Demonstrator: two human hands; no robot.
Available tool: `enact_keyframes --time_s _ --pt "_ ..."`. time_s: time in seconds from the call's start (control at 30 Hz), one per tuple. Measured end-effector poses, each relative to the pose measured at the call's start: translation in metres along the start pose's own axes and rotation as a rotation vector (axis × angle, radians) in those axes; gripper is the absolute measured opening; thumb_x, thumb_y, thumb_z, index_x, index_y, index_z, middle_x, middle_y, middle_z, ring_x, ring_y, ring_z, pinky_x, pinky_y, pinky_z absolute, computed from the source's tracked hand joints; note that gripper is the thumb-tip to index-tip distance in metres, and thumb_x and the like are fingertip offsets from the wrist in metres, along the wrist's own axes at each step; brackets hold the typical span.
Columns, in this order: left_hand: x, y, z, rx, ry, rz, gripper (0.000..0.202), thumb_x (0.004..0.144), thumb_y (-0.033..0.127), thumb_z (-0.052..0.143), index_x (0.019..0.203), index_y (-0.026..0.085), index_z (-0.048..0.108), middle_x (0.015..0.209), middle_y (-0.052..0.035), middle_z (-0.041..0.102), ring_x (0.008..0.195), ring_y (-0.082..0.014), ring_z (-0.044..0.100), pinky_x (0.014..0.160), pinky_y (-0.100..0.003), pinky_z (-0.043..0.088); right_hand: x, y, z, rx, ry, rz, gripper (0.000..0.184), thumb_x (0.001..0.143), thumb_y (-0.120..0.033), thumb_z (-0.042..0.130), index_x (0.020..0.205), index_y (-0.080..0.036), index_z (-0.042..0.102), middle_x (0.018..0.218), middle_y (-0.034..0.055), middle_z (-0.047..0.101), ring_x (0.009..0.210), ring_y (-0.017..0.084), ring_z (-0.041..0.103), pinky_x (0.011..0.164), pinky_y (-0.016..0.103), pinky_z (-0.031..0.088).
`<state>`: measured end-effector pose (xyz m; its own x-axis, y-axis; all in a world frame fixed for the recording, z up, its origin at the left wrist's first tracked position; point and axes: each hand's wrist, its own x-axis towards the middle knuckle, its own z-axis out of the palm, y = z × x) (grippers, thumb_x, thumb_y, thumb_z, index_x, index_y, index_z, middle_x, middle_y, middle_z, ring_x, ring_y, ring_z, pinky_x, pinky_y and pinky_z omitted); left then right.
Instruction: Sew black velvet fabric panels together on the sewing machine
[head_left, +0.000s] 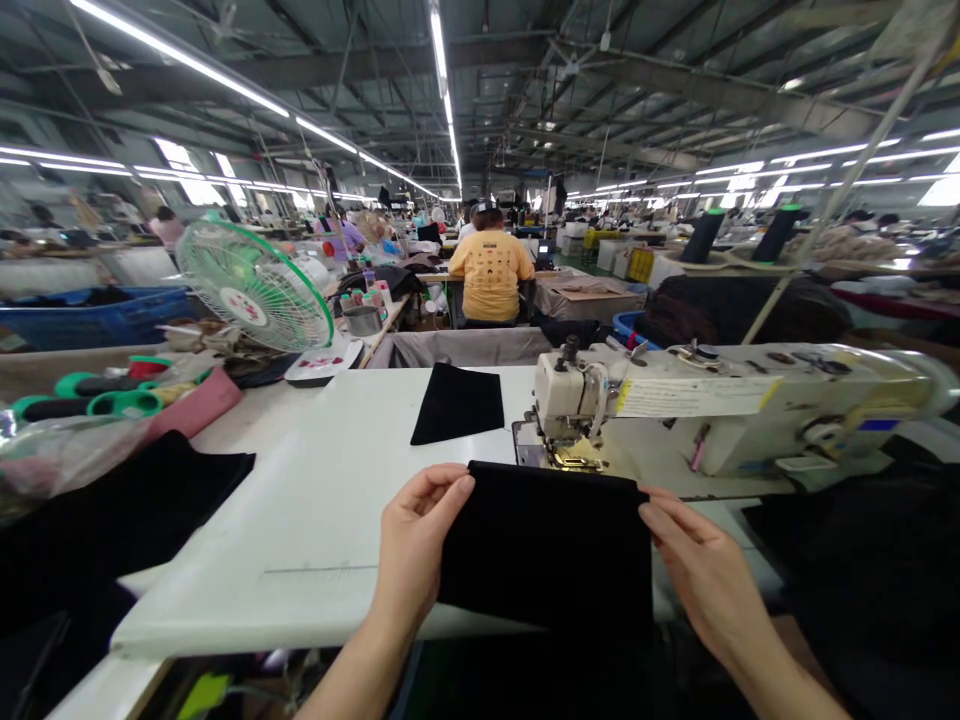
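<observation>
A black fabric piece (pixel 551 545) hangs between my two hands, its top edge pulled straight and folded over. My left hand (pixel 420 535) pinches the upper left corner between thumb and fingers. At the upper right corner, my right hand (pixel 694 555) grips the same piece. Just behind the fabric stands a sewing machine (pixel 574 395), its needle area close above the held edge. Another black fabric piece (pixel 459 403) lies flat on the white table (pixel 315 500), left of the machine head.
Black fabric (pixel 180 490) is heaped at the table's left edge, and more dark fabric (pixel 877 560) lies at the right. A green-rimmed fan (pixel 251 290) stands at the back left near thread cones (pixel 124 402). A person in a yellow shirt (pixel 491 270) sits ahead.
</observation>
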<state>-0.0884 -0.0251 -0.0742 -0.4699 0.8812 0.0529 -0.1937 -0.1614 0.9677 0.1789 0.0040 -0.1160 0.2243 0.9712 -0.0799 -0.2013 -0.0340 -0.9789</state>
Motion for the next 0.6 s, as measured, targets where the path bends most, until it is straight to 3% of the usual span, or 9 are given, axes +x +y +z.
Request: enact_keyframes --time_s 0.33,0.6 --pt "0.005 -0.003 -0.001 0.046 -0.011 0.061 0.024 0.067 0.037 0.085 0.077 0.018 0.073 0.082 -0.0012 0.073 0.079 -0.0127 0.065 0.077 -0.02 0.052 -0.001 -0.006 0.0 0.029 0.025 -0.017 0.037 0.048 -0.049 0.093 0.071 -0.022 0.079 0.108 0.0078 0.073 0.114 0.03 0.06 0.105 0.04 0.042" --pt "0.009 -0.003 -0.001 0.096 0.096 0.052 0.034 0.056 0.035 0.09 0.081 0.022 0.07 0.077 0.0031 0.072 0.078 -0.0131 0.067 0.077 -0.021 0.054 -0.006 -0.024 0.004 -0.016 -0.034 -0.081 0.032 0.058 -0.046 0.089 0.072 -0.02 0.076 0.092 0.0061 0.074 0.086 0.021 0.064 0.081 0.033 0.052"
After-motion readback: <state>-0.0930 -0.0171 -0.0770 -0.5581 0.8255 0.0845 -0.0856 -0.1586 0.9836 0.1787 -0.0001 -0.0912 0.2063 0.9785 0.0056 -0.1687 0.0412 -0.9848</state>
